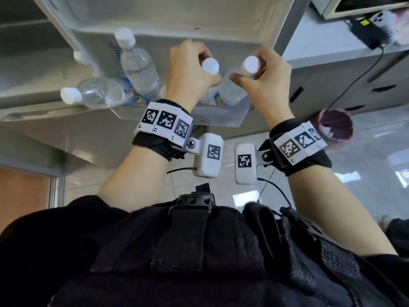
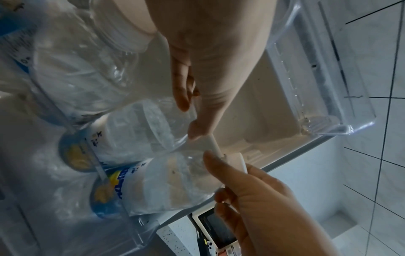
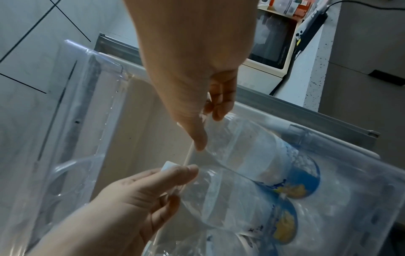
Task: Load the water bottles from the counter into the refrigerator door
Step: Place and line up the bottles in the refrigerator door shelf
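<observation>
Two clear water bottles with white caps and blue-yellow labels stand side by side in the refrigerator door's clear shelf. My left hand grips the neck of the left bottle just under its cap. My right hand pinches the neck of the right bottle below its cap. Both bottles lean slightly, their bases low in the shelf. Further left in the door, another bottle stands upright and one lies tilted.
The shelf's right part holds nothing. A grey counter to the right carries a microwave and a black power strip with a cable hanging down. A pink bin stands on the tiled floor.
</observation>
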### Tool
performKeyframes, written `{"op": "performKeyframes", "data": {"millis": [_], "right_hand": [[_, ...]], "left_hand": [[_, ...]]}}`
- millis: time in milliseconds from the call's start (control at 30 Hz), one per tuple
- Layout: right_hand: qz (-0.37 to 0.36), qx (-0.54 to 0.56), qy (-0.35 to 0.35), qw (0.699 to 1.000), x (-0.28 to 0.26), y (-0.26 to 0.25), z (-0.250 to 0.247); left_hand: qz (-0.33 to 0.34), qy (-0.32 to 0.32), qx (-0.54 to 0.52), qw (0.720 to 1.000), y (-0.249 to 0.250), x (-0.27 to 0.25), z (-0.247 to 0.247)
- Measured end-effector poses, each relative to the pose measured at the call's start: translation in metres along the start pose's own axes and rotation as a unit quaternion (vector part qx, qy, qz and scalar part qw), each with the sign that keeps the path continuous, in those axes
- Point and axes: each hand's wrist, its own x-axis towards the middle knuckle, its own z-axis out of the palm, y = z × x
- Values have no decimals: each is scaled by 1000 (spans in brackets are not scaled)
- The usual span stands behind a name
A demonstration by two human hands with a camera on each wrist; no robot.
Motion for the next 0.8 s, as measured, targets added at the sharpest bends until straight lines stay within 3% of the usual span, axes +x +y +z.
{"op": "performKeyframes", "data": {"millis": [167, 467, 800], "right_hand": [[-44, -28, -23, 998, 23, -7, 2], [-97, -110, -135, 980, 51, -22, -11], [-86, -120, -163, 975, 50, -13, -17]], "left_hand": [[-33, 53, -74, 995, 2, 14, -4], [-73, 58, -81, 992, 0, 29, -3], [-63, 80, -74, 992, 12, 15, 0]]}}
